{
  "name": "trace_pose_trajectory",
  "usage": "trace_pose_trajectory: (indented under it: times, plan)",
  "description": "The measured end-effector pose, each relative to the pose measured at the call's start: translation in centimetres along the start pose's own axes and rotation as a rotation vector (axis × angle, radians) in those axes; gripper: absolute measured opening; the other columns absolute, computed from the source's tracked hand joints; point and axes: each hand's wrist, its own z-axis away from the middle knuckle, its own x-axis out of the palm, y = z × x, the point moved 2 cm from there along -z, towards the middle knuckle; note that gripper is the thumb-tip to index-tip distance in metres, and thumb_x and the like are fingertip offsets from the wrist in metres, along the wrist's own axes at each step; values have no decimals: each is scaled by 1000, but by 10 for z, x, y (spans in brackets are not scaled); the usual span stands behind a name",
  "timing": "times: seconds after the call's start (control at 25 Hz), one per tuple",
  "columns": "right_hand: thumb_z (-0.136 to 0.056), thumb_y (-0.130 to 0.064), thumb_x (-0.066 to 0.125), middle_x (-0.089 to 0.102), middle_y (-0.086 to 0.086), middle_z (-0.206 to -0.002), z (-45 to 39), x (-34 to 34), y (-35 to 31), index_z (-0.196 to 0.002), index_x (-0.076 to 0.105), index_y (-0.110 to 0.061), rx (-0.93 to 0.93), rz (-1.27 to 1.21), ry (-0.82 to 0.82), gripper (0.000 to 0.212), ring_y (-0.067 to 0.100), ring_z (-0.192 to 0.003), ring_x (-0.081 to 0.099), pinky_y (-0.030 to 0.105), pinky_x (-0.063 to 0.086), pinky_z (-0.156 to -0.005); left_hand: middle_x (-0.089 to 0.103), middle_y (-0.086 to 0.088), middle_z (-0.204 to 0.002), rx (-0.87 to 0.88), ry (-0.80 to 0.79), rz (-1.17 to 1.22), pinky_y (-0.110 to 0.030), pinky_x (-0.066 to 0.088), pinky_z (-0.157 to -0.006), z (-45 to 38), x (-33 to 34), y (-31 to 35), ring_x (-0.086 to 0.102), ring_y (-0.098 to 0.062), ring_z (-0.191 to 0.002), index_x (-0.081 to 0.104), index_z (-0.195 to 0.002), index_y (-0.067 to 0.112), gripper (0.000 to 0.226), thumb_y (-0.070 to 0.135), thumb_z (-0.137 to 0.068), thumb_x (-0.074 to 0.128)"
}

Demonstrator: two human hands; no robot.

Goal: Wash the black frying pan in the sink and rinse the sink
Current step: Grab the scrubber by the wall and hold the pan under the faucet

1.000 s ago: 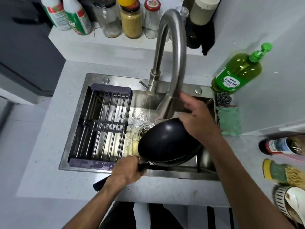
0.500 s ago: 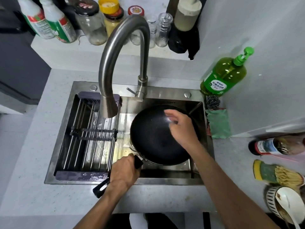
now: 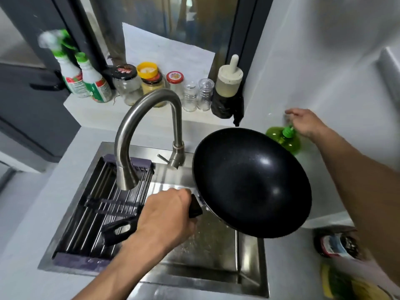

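Left hand (image 3: pixel 166 219) clamped round the handle (image 3: pixel 121 229) of the pan (image 3: pixel 251 182), fingers curled tight. Pan held up over the right side of the sink (image 3: pixel 207 269), tilted, inside facing the camera. Right hand (image 3: pixel 305 123) out by the wall, above the green soap bottle (image 3: pixel 285 140), fingers loosely bent, gripping nothing visible. Tap (image 3: pixel 147 131) spout over the rack (image 3: pixel 97 211) in the left of the sink. Jars (image 3: pixel 138 83) lined on the ledge behind.
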Motion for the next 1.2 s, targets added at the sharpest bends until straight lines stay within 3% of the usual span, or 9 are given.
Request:
trace_pose_trajectory:
  times: [0.08,0.16,0.36,0.6,0.88,1.04,1.2]
  plan:
    - [-104,-26,46,64,16,-133,-7,8,19,-126,67,-9,-5,78,-114,35,31,-124,57,36,40,-107,67,1,-93,-5,1,-13,-31,36,-63,-9,-16,7,66,-23,-87,60,-98,27,34,51,-73,63]
    - [-102,-35,42,64,16,-132,-10,11,30,-119,70,-12,35,92,-80,41,32,-123,56,38,39,-105,67,2,-94,-19,-4,-5,-31,40,-66,-16,-22,11,66,-23,-88,60,-99,27,35,52,-75,62]
    - [-95,-23,39,60,23,-129,-24,27,23,-117,65,0,175,83,23,41,39,-117,57,39,43,-98,67,3,-95,-51,11,-2,-31,41,-66,-21,-25,22,65,-21,-89,57,-99,29,39,58,-75,59]
    - [-101,-25,30,51,28,-141,-29,23,26,-130,55,4,144,191,50,48,42,-128,50,42,38,-106,65,4,-95,-52,-24,6,-32,41,-68,-18,-26,33,65,-20,-90,56,-103,30,40,59,-75,58]
    - [-106,-31,26,53,32,-136,-29,26,27,-125,59,3,-1,287,77,51,46,-125,51,46,39,-106,66,5,-89,-73,-37,18,-31,33,-62,-12,-22,25,65,-19,-85,54,-98,31,39,62,-75,57]
    - [-107,-22,27,56,34,-126,-27,25,27,-115,61,5,-95,313,70,44,48,-116,54,48,42,-99,66,4,-89,-102,-13,6,-31,33,-60,-17,-21,21,65,-19,-85,55,-99,31,40,62,-74,57]
    - [-108,-23,25,54,32,-131,-22,24,23,-119,59,5,-98,314,92,46,47,-120,52,48,39,-102,67,4,-86,-109,-5,-7,-31,33,-59,-17,-24,20,66,-19,-81,56,-98,31,42,64,-72,58]
